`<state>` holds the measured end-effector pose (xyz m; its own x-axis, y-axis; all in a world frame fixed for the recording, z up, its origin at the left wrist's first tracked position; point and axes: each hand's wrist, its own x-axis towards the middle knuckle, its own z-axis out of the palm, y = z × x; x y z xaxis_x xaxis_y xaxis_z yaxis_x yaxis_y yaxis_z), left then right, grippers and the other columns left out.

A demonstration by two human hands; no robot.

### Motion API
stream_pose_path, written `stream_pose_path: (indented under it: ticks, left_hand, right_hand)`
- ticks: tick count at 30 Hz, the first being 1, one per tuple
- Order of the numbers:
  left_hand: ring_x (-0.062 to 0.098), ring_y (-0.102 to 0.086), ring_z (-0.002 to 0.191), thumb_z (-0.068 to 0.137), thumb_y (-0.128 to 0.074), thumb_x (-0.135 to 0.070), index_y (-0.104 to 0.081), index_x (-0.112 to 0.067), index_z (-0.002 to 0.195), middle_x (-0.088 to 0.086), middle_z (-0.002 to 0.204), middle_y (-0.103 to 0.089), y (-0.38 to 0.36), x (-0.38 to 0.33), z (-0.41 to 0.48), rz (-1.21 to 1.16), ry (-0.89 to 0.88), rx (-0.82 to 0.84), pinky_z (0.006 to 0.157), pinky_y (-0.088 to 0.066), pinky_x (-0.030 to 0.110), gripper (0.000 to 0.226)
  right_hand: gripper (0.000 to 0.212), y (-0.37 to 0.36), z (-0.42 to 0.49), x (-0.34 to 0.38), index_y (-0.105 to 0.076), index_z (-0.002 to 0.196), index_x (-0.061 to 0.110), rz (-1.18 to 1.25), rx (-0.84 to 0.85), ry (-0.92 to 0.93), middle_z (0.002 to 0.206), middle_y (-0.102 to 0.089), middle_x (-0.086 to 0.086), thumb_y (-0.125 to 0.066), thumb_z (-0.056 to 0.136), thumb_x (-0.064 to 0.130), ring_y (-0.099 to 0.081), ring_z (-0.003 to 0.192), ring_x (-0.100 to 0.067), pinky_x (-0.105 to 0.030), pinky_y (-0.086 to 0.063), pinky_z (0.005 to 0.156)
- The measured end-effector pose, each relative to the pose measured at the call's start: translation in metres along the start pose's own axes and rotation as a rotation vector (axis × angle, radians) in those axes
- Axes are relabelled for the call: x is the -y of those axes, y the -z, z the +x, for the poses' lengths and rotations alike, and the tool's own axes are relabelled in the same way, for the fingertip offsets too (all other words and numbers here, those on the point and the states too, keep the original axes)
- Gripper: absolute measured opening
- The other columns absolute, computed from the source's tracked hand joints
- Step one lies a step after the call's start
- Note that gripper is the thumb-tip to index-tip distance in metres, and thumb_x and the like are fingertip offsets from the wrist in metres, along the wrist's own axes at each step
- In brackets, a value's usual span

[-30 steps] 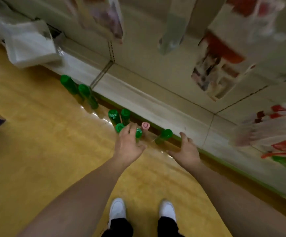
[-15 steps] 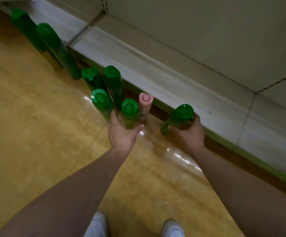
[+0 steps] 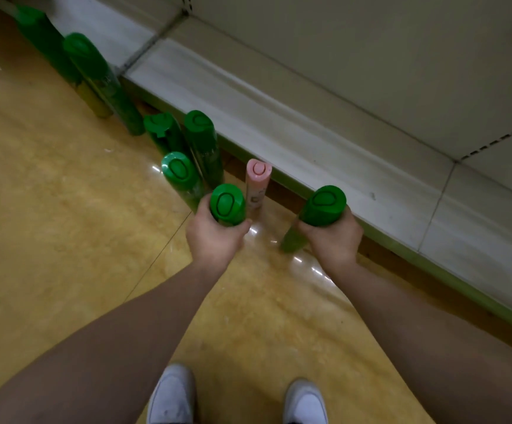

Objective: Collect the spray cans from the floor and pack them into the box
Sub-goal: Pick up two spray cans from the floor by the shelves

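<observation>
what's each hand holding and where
Left hand: a green can, gripped just below its cap. Right hand: a second green can, gripped round its upper body.

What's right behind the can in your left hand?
Behind the held can: a pink can and a green can, two more green cans beyond, then the shelf base. The left hand covers the held can's lower body.

Yellow floor, upright green cans, one pink can

Glossy floor, plastic green caps
</observation>
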<state>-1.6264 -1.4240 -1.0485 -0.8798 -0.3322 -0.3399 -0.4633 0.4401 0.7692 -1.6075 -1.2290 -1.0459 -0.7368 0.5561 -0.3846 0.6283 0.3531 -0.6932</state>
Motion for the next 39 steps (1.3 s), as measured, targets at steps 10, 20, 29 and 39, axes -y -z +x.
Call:
stream_pose_path:
  ticks: [10,20,29,39]
  left_hand:
    - [0.019,-0.064,0.105,0.058,-0.095,-0.039,-0.059,-0.029,0.114,-0.006,0.103,-0.067,0.164,-0.116,-0.097,-0.001,0.005,-0.05,0.092,-0.053,0.032,0.067]
    - [0.019,-0.059,0.106,0.057,-0.095,-0.046,-0.062,-0.022,0.117,-0.003,0.105,-0.065,0.471,-0.343,-0.178,0.017,-0.118,-0.289,0.089,-0.047,0.029,0.072]
    - [0.031,-0.062,0.112,0.063,-0.089,-0.055,-0.051,-0.018,0.125,0.007,0.122,-0.065,0.76,-0.486,-0.267,-0.194,-0.29,-0.737,0.094,-0.053,0.045,0.082]
    - [0.023,-0.067,0.089,0.076,-0.077,-0.045,-0.048,-0.033,0.11,-0.005,0.101,-0.064,0.963,-0.512,-0.286,-0.611,-0.553,-0.925,0.086,-0.057,0.048,0.046]
  right_hand:
    - [0.078,0.086,-0.129,0.155,-0.062,0.129,0.019,-0.14,0.163,0.216,0.109,-0.071,0.004,-0.094,0.059,0.035,-0.066,0.104,-0.018,-0.036,-0.057,0.09]
    - [0.074,0.197,-0.309,0.461,-0.052,0.118,0.018,-0.113,0.348,0.628,0.114,-0.068,-0.009,-0.094,0.061,0.039,-0.063,0.107,-0.03,-0.031,-0.048,0.08]
    - [0.066,0.283,-0.509,0.726,-0.049,0.112,0.024,0.223,0.457,0.992,0.101,-0.063,0.004,-0.094,0.064,0.029,-0.061,0.092,-0.017,-0.031,-0.053,0.073]
    - [0.053,0.237,-0.666,0.882,-0.039,0.129,0.026,0.801,0.571,1.008,0.107,-0.057,0.004,-0.073,0.088,0.025,-0.061,0.098,-0.017,-0.042,-0.055,0.087]
